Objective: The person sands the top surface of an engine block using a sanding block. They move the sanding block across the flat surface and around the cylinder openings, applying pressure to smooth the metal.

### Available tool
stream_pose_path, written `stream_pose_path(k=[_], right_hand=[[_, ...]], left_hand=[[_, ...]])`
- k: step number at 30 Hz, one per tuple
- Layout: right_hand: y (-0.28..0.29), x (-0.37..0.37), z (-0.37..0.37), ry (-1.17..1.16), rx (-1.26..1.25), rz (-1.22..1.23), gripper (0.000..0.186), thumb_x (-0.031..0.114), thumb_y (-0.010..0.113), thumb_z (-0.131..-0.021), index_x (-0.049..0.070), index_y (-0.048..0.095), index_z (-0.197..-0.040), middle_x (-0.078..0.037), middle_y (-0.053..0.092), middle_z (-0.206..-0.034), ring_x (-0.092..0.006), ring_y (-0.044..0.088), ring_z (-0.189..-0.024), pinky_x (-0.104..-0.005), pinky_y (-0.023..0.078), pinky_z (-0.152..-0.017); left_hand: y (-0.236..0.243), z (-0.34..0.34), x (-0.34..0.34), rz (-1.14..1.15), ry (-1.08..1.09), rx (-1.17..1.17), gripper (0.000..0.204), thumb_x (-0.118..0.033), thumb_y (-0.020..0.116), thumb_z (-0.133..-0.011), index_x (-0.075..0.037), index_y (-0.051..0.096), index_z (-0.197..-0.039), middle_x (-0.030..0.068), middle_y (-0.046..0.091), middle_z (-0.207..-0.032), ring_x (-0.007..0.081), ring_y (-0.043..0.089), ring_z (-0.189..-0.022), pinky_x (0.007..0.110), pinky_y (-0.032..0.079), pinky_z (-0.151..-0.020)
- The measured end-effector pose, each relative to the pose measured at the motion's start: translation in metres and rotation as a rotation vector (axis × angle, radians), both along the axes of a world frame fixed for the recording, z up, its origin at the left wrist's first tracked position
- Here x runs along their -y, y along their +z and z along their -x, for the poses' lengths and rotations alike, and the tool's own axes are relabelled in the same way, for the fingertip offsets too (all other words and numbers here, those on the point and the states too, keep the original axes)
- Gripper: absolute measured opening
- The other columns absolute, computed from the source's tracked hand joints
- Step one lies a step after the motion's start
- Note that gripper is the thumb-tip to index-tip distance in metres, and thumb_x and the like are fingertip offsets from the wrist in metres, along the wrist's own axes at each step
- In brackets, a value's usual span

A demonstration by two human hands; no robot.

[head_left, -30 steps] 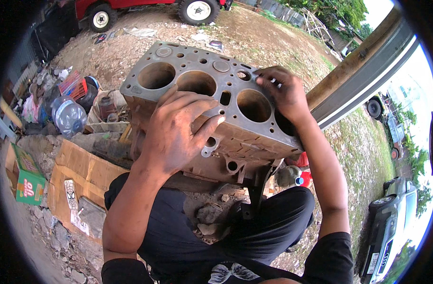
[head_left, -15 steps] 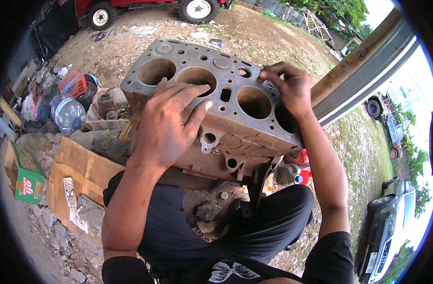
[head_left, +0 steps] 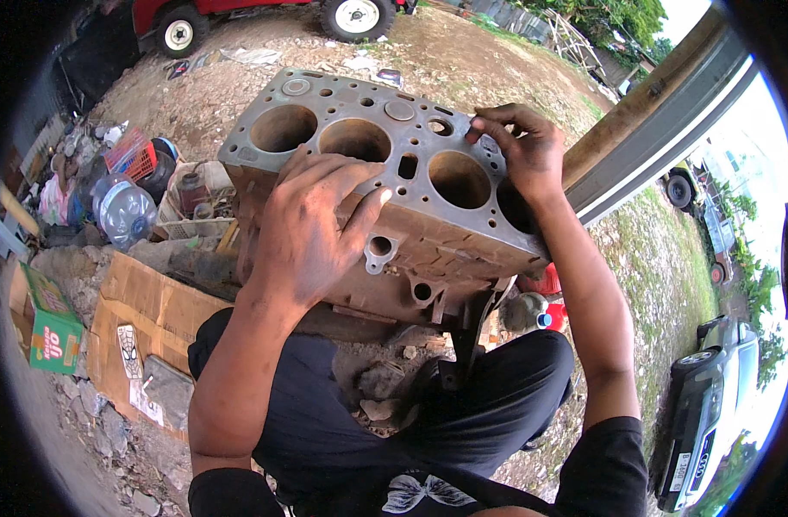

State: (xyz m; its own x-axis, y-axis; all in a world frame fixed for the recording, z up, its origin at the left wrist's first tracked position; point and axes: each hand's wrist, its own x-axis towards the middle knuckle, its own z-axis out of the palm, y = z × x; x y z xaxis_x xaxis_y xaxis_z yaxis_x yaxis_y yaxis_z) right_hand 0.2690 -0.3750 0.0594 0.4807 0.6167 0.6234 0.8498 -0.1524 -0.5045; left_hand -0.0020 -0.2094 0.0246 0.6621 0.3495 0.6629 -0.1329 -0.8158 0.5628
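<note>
A rusty engine block [head_left: 450, 246] stands in front of me, its grey top face pierced by large round cylinder bores and many smaller holes. My left hand [head_left: 312, 220] rests on the near edge of that face, beside the second bore [head_left: 353, 140] from the left. Its fingers are stretched out and the thumb is apart. At the far right of the top, my right hand [head_left: 532, 159] has thumb and fingers drawn together close to the surface, near the rightmost bore. Whatever lies between those fingertips is hidden or too small to name.
Left of the block are a clear plastic jug [head_left: 127, 211], a red basket [head_left: 130, 153], flattened cardboard [head_left: 157, 302] and a green carton [head_left: 53, 323]. A post [head_left: 653, 103] rises at the right. A red vehicle [head_left: 230, 7] and a grey car [head_left: 713, 396] stand farther off.
My left hand has slid slightly right along the near edge. My right hand has shifted a little, its fingers bending near the far right of the block.
</note>
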Motion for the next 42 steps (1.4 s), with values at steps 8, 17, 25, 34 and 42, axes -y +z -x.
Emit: stream_pose_path(k=[8, 17, 25, 34, 42], right_hand=[[-0.003, 0.007, -0.006, -0.082, -0.042, 0.114, 0.012, 0.02, 0.088, -0.092, 0.012, 0.088, -0.101, -0.007, 0.086, -0.102, -0.0197, 0.08, -0.091, -0.0361, 0.061, -0.086], [0.001, 0.001, 0.003, -0.1, 0.111, 0.132, 0.013, 0.016, 0.086, -0.092, 0.01, 0.086, -0.103, -0.01, 0.084, -0.104, -0.0258, 0.08, -0.093, -0.0397, 0.061, -0.086], [0.004, 0.008, -0.003, -0.062, 0.046, -0.004, 0.009, 0.012, 0.085, -0.093, 0.011, 0.087, -0.102, -0.011, 0.084, -0.102, -0.0268, 0.081, -0.098, -0.0409, 0.061, -0.089], [0.002, 0.001, 0.003, -0.1, 0.104, 0.104, 0.014, 0.015, 0.087, -0.09, 0.01, 0.087, -0.103, -0.012, 0.083, -0.1, -0.0295, 0.08, -0.093, -0.0403, 0.061, -0.085], [0.0, 0.003, 0.002, -0.101, 0.076, 0.028, 0.01, 0.013, 0.085, -0.093, 0.008, 0.086, -0.101, -0.009, 0.084, -0.1, -0.0231, 0.08, -0.091, -0.0367, 0.061, -0.086]], left_hand=[[-0.003, -0.001, 0.006, -0.18, 0.084, -0.02, 0.024, -0.019, 0.082, -0.095, -0.006, 0.082, -0.115, 0.0128, 0.08, -0.114, 0.0301, 0.073, -0.117, 0.057, 0.041, -0.126], [0.001, 0.0, 0.015, -0.339, 0.074, -0.032, 0.027, -0.017, 0.084, -0.092, -0.007, 0.082, -0.117, 0.0126, 0.08, -0.119, 0.0302, 0.072, -0.123, 0.058, 0.039, -0.128], [0.002, -0.019, 0.009, -0.195, -0.08, -0.061, 0.031, -0.02, 0.078, -0.098, -0.004, 0.078, -0.125, 0.0178, 0.078, -0.127, 0.037, 0.072, -0.124, 0.051, 0.048, -0.121], [0.007, -0.041, 0.003, 0.001, -0.193, -0.119, 0.043, -0.024, 0.075, -0.101, 0.001, 0.071, -0.137, 0.0248, 0.072, -0.14, 0.0429, 0.067, -0.131, 0.049, 0.053, -0.114], [0.003, -0.035, 0.015, -0.115, -0.066, -0.183, 0.056, -0.027, 0.077, -0.101, 0.0, 0.063, -0.147, 0.0244, 0.065, -0.149, 0.0422, 0.061, -0.139, 0.05, 0.048, -0.119]])
